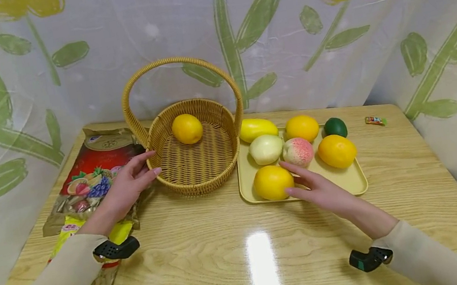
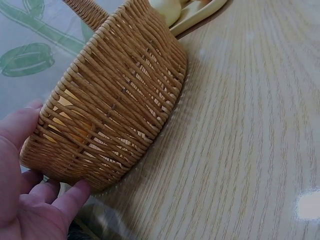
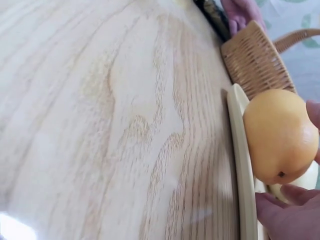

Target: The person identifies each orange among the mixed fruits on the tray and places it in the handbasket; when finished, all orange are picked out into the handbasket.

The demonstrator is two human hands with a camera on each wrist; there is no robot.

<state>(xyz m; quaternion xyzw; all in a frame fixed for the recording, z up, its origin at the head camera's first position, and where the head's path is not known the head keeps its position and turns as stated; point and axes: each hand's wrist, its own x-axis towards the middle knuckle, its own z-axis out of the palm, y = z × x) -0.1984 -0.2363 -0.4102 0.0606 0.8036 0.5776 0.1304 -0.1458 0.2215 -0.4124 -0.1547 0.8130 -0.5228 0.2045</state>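
Orange and nearly round, with no marked long axis, the front fruit [image 1: 273,183] sits on the tray [image 1: 351,183] just left of the right hand [image 1: 324,193], which is the nearer hand and has its fingers and thumb spread loosely about the fruit's right side; whether they touch it I cannot tell. Farther left from that hand stands the wicker basket [image 1: 199,186], its left rim held by the left hand [image 1: 127,182], with a second fruit [image 1: 187,129] inside, ahead and right of those fingers.
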